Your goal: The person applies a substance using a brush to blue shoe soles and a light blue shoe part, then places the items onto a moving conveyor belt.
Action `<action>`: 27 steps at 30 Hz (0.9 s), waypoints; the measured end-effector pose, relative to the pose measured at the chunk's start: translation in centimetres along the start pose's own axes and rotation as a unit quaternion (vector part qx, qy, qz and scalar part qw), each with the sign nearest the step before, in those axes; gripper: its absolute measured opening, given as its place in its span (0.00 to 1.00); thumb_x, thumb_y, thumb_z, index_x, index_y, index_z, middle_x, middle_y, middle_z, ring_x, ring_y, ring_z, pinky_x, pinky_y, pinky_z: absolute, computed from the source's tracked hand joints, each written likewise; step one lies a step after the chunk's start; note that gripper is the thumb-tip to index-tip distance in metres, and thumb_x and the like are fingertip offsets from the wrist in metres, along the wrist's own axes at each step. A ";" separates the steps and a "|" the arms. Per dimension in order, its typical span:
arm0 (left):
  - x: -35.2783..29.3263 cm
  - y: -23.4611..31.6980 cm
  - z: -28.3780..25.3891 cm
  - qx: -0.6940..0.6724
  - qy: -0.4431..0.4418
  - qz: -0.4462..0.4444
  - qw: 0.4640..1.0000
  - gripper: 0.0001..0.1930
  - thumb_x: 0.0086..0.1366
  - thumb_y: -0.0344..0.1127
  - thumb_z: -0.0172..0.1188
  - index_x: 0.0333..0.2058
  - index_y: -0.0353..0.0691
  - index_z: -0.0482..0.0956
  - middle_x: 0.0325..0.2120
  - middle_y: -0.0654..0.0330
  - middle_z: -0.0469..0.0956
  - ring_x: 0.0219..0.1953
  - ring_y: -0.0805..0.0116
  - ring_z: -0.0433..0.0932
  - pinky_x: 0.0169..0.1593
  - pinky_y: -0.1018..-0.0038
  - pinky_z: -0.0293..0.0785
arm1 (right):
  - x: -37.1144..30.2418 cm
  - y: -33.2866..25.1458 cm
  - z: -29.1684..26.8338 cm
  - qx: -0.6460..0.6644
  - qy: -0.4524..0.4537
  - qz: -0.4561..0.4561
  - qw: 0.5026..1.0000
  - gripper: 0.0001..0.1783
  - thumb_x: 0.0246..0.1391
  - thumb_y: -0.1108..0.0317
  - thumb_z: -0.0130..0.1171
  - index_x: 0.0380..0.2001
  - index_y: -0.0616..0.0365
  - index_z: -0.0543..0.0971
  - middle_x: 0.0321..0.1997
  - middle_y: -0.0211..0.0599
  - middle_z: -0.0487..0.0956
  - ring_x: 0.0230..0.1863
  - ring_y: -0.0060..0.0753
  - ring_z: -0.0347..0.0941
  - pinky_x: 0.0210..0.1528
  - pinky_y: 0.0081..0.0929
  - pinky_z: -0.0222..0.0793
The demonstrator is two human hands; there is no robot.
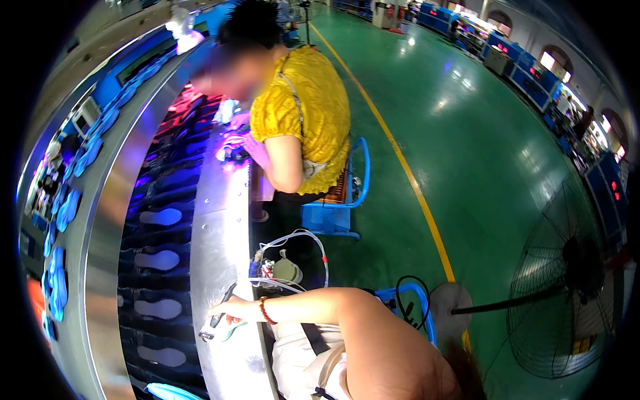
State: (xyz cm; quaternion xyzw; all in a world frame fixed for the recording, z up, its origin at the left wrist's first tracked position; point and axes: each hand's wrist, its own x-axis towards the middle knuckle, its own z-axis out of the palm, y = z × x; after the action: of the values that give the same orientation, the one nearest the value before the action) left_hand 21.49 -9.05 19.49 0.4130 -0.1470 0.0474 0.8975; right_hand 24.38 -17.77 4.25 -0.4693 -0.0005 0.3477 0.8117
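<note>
My right arm, with a red bead bracelet, reaches left from the lower edge over the metal ledge (223, 240) beside a conveyor. My right hand (231, 309) is closed low over the ledge, around what looks like a slim dark tool (230, 292), its kind not clear. Below the fingers lies a small white and pale green piece (230, 331), partly covered by the hand. My left hand is out of the picture. On the dark conveyor next to the hand lie several grey sole-shaped pieces (158, 309). A blue shoe part (172, 392) shows at the bottom edge.
A co-worker in yellow (303, 113) leans over the ledge ahead, hands under bright light. White hoses (327, 257) and a pale round container (287, 270) sit between us. A caged fan (567, 280) stands right. Blue shoe parts (58, 283) line the far-left shelf.
</note>
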 end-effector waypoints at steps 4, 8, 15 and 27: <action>-9.8 0.2 -6.2 -0.087 0.161 -0.010 0.983 0.30 0.51 0.54 0.55 0.45 0.36 0.66 0.34 0.49 0.74 0.29 0.57 0.75 0.34 0.62 0.74 | 0.6 0.7 0.2 -0.001 -0.013 0.002 1.000 0.11 0.45 0.61 0.57 0.30 0.56 0.77 0.25 0.32 0.75 0.12 0.17 0.63 0.12 0.13 0.52; -17.2 -0.6 -8.7 -0.143 0.288 0.000 0.947 0.30 0.51 0.55 0.54 0.45 0.36 0.66 0.34 0.49 0.74 0.29 0.57 0.75 0.34 0.62 0.74 | 0.2 0.2 -0.2 -0.022 -0.032 0.037 0.999 0.13 0.48 0.60 0.55 0.35 0.55 0.75 0.30 0.30 0.76 0.18 0.15 0.67 0.15 0.11 0.57; -22.3 -1.0 -8.8 -0.190 0.376 0.050 0.906 0.31 0.51 0.56 0.54 0.46 0.36 0.66 0.34 0.49 0.74 0.29 0.56 0.75 0.34 0.61 0.74 | 0.4 -0.9 -0.8 0.049 -0.117 0.037 0.991 0.15 0.51 0.64 0.54 0.40 0.59 0.73 0.35 0.31 0.76 0.30 0.18 0.71 0.29 0.12 0.66; -16.4 -0.4 -9.6 -0.244 0.224 -0.040 0.943 0.51 0.43 0.79 0.28 0.55 0.42 0.57 0.47 0.49 0.66 0.48 0.52 0.66 0.53 0.54 0.59 | -2.3 -2.7 5.7 -0.030 -0.228 -0.038 0.972 0.12 0.44 0.78 0.54 0.36 0.66 0.73 0.35 0.40 0.76 0.33 0.21 0.70 0.34 0.15 0.64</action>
State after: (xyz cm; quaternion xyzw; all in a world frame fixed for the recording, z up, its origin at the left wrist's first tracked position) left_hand 8.07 -1.45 8.30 0.1653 0.0677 0.0652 0.9818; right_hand 22.28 -15.54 10.24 -0.4014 -0.2142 0.4140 0.7884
